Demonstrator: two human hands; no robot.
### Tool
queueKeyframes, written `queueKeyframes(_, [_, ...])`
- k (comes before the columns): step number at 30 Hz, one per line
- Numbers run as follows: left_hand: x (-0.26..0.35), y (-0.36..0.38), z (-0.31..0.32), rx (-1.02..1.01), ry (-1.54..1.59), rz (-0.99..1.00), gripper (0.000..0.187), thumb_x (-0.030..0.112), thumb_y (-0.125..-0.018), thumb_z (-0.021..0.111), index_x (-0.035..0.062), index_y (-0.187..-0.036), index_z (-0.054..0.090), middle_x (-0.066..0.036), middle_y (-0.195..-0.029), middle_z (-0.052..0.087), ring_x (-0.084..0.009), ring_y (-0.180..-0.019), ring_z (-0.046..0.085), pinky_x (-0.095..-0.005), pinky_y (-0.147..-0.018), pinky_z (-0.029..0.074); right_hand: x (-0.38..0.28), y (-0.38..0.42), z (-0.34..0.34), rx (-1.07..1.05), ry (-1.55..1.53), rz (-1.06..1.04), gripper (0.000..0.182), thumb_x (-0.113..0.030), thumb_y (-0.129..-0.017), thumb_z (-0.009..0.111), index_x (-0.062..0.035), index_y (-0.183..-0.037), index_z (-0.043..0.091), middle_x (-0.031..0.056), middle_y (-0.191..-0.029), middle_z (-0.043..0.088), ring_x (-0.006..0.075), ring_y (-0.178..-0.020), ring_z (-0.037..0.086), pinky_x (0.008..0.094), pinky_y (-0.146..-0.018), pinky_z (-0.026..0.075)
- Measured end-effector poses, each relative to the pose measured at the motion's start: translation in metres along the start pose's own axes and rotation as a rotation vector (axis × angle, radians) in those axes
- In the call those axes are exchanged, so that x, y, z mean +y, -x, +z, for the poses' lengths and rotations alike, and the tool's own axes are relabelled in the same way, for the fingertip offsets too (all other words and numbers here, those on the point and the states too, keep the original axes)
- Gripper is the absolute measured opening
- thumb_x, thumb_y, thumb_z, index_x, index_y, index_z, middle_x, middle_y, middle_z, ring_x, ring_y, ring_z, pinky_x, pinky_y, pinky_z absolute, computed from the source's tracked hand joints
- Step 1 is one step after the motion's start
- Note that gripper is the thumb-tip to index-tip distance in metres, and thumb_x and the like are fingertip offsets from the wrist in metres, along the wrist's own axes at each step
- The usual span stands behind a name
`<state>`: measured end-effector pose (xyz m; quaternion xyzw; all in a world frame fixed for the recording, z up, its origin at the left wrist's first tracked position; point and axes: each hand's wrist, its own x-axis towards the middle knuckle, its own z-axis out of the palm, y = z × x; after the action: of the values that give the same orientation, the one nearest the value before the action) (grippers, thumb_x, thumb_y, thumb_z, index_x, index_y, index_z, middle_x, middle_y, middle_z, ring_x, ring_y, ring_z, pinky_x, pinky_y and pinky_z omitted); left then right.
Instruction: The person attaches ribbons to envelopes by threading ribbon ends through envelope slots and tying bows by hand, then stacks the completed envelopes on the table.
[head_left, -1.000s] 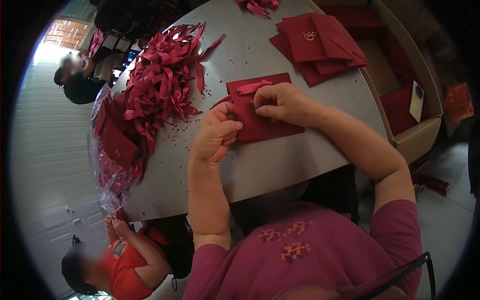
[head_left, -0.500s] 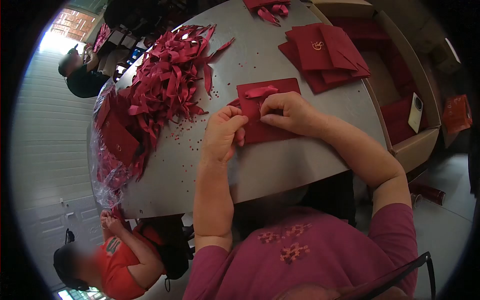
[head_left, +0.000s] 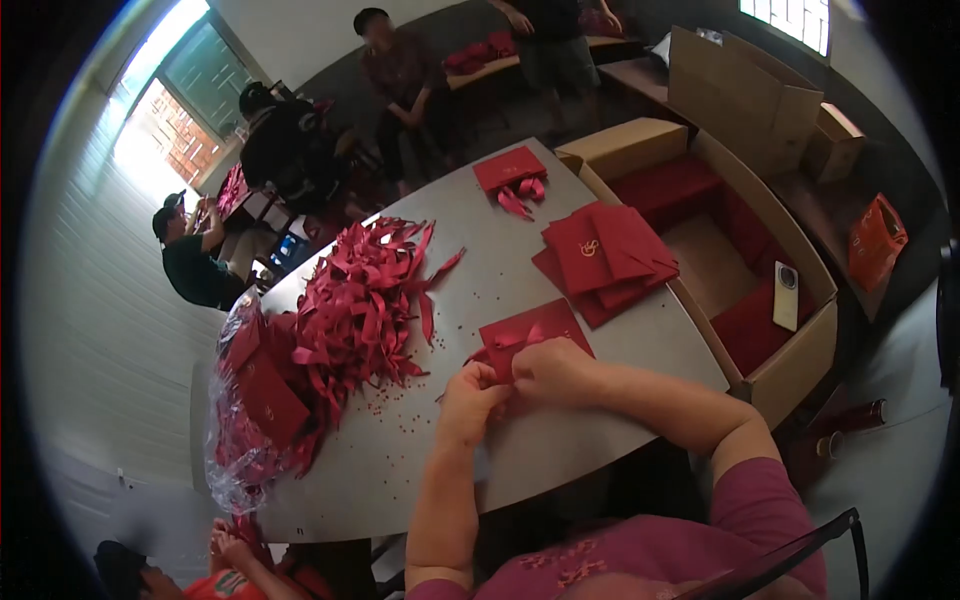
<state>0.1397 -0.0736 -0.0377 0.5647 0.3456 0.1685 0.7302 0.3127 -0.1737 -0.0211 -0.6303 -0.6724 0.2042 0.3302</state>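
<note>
1. The left hand (head_left: pixel 470 398) and right hand (head_left: pixel 553 368) meet at the near edge of a red envelope (head_left: pixel 535 330) lying flat on the grey table (head_left: pixel 560 455). Both are clenched in a pinch; the right hand's fingertips nip the red ribbon (head_left: pixel 512 340) threaded at the envelope's middle, and the left hand grips the ribbon's tail at about 8 o'clock from it.
2. Likely slip: the ribbon is narrow and glossy, so an uneven pull from either pinch could draw it out of the envelope or leave it lopsided.
3. Pulling hard could, I judge, tear or crease the card where the ribbon passes through it.
4. Small red punch scraps (head_left: pixel 400 400) lie scattered at 9 o'clock from the hands; a forearm sweeping there could brush them onto the work.
5. The loose ribbon heap (head_left: pixel 355 310), at 10 o'clock, sits near; a trailing tail could snag in it.
6. The stack of envelopes (head_left: pixel 600 262) at 1 o'clock lies just beside the table edge above an open carton (head_left: pixel 800 350); a nudge could tip it in.
</note>
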Motion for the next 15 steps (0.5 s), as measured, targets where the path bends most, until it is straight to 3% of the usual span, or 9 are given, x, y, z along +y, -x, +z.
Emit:
queueKeyframes(3, [-0.001, 0.004, 0.003, 0.017, -0.037, 0.007, 0.018, 0.0, -0.076, 0.071, 0.0069, -0.085, 0.057, -0.001, -0.073, 0.06, -0.01, -0.057, 0.055, -0.023, -0.051, 0.044, -0.015, -0.005, 0.002, -0.046, 0.171, 0.021, 0.014, -0.018, -0.078, 0.062, -0.0039, -0.079, 0.066, 0.0167, -0.081, 0.067, 0.0353, -0.08, 0.066, 0.0455, -0.071, 0.051])
queueKeyframes(5, [0.002, 0.009, 0.01, 0.152, -0.286, 0.085, 0.016, 0.0, -0.077, 0.07, 0.0063, -0.083, 0.057, -0.001, -0.075, 0.061, -0.0079, -0.062, 0.054, -0.0228, -0.055, 0.044, -0.018, -0.005, 0.008, -0.089, 0.282, 0.027, 0.014, -0.017, -0.077, 0.062, -0.0034, -0.08, 0.067, 0.0166, -0.082, 0.068, 0.0345, -0.08, 0.067, 0.0454, -0.071, 0.052])
queueKeyframes(8, [-0.013, -0.001, 0.005, 0.087, -0.099, 0.217, 0.013, -0.001, -0.078, 0.068, 0.005, -0.083, 0.058, -0.001, -0.076, 0.062, -0.0073, -0.065, 0.054, -0.0226, -0.059, 0.044, -0.027, -0.009, 0.004, -0.172, 0.34, 0.03, 0.017, -0.017, -0.08, 0.058, -0.0013, -0.079, 0.065, 0.0178, -0.085, 0.066, 0.0349, -0.082, 0.066, 0.0455, -0.073, 0.052])
queueKeyframes(11, [-0.011, 0.001, 0.001, 0.12, -0.166, 0.248, 0.012, -0.003, -0.079, 0.066, 0.0032, -0.086, 0.059, -0.002, -0.078, 0.063, -0.0092, -0.065, 0.056, -0.0229, -0.06, 0.046, -0.036, -0.013, 0.006, -0.223, 0.41, 0.054, 0.015, -0.016, -0.081, 0.058, -0.0023, -0.082, 0.064, 0.0175, -0.087, 0.067, 0.0339, -0.083, 0.066, 0.0447, -0.073, 0.052])
queueKeyframes(15, [0.004, 0.01, 0.008, 0.109, 0.008, 0.119, 0.012, -0.003, -0.08, 0.065, 0.002, -0.088, 0.058, -0.003, -0.078, 0.063, -0.0103, -0.066, 0.059, -0.0231, -0.061, 0.048, -0.038, -0.015, 0.016, -0.117, 0.426, 0.048, 0.014, -0.016, -0.083, 0.058, -0.0029, -0.082, 0.063, 0.0171, -0.088, 0.067, 0.0337, -0.084, 0.066, 0.0433, -0.074, 0.051])
